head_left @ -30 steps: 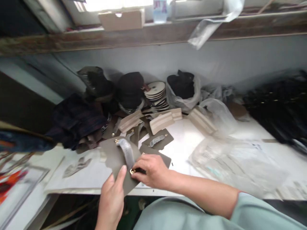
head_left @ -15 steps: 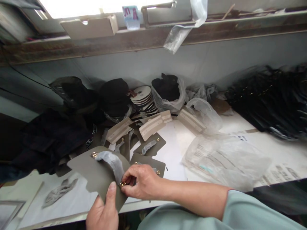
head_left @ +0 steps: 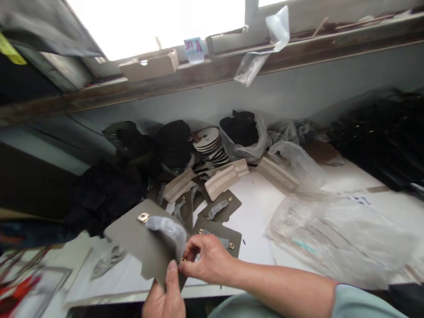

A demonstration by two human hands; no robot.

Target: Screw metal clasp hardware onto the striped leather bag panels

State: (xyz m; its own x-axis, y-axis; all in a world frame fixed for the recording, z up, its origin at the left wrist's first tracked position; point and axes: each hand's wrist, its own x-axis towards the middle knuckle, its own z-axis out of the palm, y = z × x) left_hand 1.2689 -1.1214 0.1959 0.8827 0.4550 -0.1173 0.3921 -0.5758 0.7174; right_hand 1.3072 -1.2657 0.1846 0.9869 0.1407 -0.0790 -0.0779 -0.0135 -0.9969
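Note:
A grey-olive bag panel is tilted above the table's near edge. On it arches a handle wrapped in clear plastic, with a gold fitting at its far end. My left hand grips the panel's lower edge, thumb on top. With finger and thumb, my right hand pinches a small gold fitting at the handle's near end, mostly covered by the fingers. Beyond my right hand lie similar panels with wrapped handles and gold fittings.
Beige stiff pieces lie behind the panels. Farther back are a stack of ribbon reels and a plastic bag with black material. Clear plastic bags cover the right side, near a black pile. A crumpled grey scrap lies left.
The camera view has shifted, so the scene appears farther right and lower. Both hands keep their hold, and the panel appears more steeply tilted.

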